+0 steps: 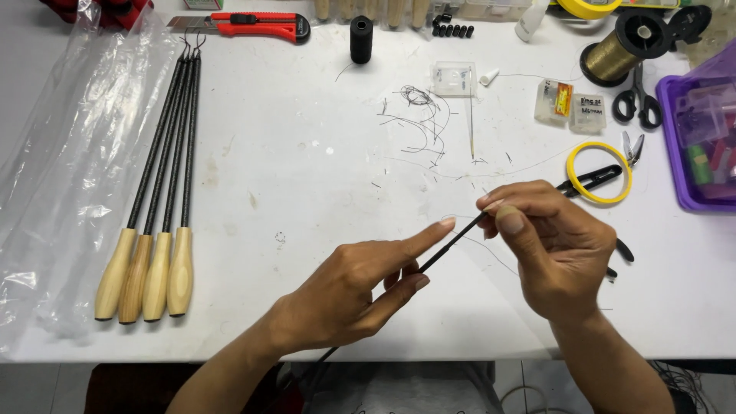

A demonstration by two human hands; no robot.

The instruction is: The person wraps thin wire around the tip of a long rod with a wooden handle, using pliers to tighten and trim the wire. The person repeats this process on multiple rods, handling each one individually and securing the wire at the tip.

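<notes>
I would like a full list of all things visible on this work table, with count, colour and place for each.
rods with wooden handles: four, black with pale wood, left, side by side
plastic bag: one, clear, far left
utility knife: one, red, top left
thread spool: one, black, top centre
thread scraps: several, dark, centre
small boxes: three, clear, top right
wire spool: one, gold, top right
scissors: one, black, right
tape ring: one, yellow, right
bin: one, purple, right edge
table: one, white
thin rod: one, black, held in both hands
left hand: supports rod
right hand: pinches rod tip
</notes>
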